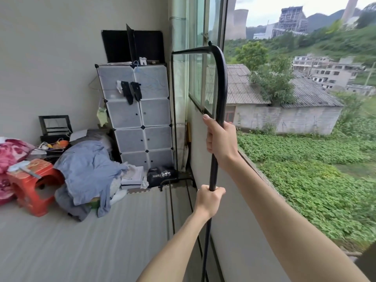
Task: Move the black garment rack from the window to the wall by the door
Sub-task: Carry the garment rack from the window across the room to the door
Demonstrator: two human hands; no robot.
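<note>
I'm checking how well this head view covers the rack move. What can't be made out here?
- Black garment rack: the near upright's foot is cut off by the bottom edge; the pole sections under the left hand and right hand are covered.
- Door and destination wall: outside the frame.
- Storage cabinet: frosted doors hide its contents.
- Black bag: lettering too small to read reliably.

Centre frame: translucent cube cabinet [135,117], 2 columns, black socks [131,92] hung on front. Black panels [132,45] stand on top. Lower left: red plastic stool [30,186]; blue garment pile [89,169] beside it. Pink blanket [10,155] at left edge. Black bag [161,176] at cabinet foot. Upper right: cooling towers [238,21] beyond window, grey-roofed building [284,102] below.
</note>
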